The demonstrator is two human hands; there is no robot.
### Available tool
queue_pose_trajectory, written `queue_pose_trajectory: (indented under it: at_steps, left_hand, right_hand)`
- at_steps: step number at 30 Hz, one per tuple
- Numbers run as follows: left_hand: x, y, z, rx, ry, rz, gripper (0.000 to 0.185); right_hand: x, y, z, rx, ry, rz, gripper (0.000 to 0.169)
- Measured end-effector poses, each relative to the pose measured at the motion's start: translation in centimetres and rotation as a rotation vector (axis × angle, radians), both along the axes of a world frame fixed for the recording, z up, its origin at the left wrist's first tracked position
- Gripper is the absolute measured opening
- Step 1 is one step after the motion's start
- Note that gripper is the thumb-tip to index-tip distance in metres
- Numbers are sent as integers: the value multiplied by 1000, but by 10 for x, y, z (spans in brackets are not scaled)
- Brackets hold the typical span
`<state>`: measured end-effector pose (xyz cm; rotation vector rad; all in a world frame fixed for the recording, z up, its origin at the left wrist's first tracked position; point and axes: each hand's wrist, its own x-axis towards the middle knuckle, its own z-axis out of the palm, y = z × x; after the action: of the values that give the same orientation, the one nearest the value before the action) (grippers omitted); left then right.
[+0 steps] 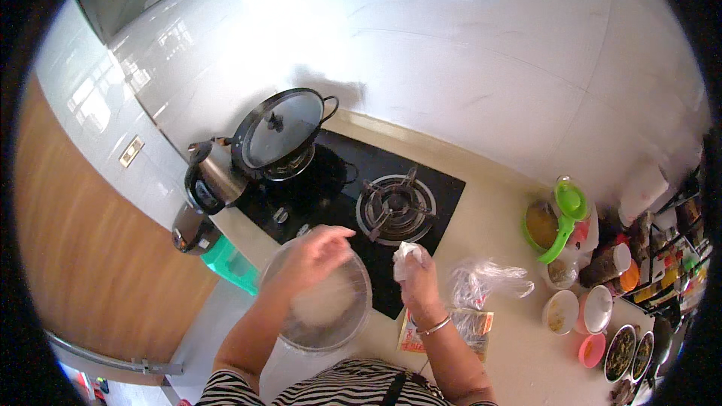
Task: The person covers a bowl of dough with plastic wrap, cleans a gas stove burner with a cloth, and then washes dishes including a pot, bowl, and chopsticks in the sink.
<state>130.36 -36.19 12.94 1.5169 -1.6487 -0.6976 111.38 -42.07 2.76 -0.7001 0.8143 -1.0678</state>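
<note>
My left hand is over a clear round bowl, its fingers loosely spread and a little blurred. Inside the bowl lies a pale, whitish mass, partly covered by my forearm; I cannot tell what it is. In my right hand is a crumpled white tissue or cloth, held near the front right edge of the black gas hob. A clear plastic bag lies right of that hand. Under my right wrist is a flat printed packet bearing writing.
A lidded black wok sits on the left burner, beside a steel electric kettle. The right burner has a bare pan support. To the right stand a green-handled container, bowls, a pink cup and a spice rack.
</note>
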Motion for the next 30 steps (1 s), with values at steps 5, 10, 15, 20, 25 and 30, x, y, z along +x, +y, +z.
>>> queue_pose_trajectory:
  at_steps: [5, 10, 15, 20, 25, 30]
  left_hand:
    - [97, 68, -56, -20, -341, 619, 23]
    - [131, 146, -119, 183, -280, 911, 25]
    - [111, 170, -165, 162, 144, 1000, 29]
    - [90, 160, -165, -32, 321, 1066, 30]
    - [88, 133, -114, -125, 173, 991, 30]
    - [149, 65, -97, -198, -519, 821, 36]
  right_hand:
    - [6, -2, -24, -192, 495, -1, 19]
    - [25, -2, -24, -213, 663, 220, 21]
    - [34, -2, -83, -262, 600, 360, 21]
    - [33, 18, -41, -20, 289, 376, 20]
    - [33, 20, -19, 9, 69, 252, 25]
    - [25, -44, 5, -70, -46, 239, 18]
